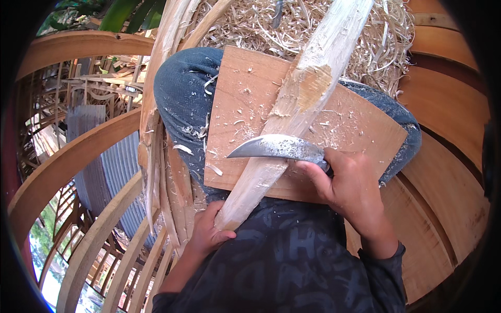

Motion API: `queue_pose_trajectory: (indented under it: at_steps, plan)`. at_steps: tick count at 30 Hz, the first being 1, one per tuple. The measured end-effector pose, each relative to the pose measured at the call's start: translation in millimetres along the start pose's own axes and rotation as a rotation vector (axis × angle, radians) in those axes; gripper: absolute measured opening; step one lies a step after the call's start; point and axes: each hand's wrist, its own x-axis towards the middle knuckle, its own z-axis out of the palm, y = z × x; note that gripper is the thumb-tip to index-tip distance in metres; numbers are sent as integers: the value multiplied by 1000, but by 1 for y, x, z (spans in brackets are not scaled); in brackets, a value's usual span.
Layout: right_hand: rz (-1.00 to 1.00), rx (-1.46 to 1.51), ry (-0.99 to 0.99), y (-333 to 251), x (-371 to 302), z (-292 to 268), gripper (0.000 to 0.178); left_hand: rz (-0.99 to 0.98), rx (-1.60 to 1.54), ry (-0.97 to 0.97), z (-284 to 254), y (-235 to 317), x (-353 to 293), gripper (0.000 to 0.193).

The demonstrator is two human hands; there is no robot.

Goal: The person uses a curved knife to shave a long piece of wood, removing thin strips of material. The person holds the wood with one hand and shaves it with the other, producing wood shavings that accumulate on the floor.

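A long, pale, roughly carved wooden pole (292,117) slants across a square wooden board (237,99) that rests on my lap. My left hand (207,229) is closed round the pole's near end. In my right hand (355,180) is a curved knife (282,147), gripped at its handle, which my fingers mostly hide. Its grey, speckled blade lies across the pole with the tip pointing left. Further up the pole is a darker, unshaved patch (313,83). Small shavings are scattered over the board and my jeans (182,99).
A heap of curly wood shavings (250,26) lies beyond my knees. Long wooden strips (164,172) stand at my left, beside curved wooden ribs (99,255). Curved planks (443,94) rise on the right. Corrugated sheet (122,172) shows past the ribs.
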Motion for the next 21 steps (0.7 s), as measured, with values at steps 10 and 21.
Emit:
queue_pose_trajectory:
  at_steps: [10, 21]
  plan:
    - [84, 4, -52, 2, 4, -7, 50, 19, -30, 21, 3, 2, 1, 88]
    - [71, -152, 68, 14, 11, -8, 51, 49, -58, 34, 8, 0, 2, 91]
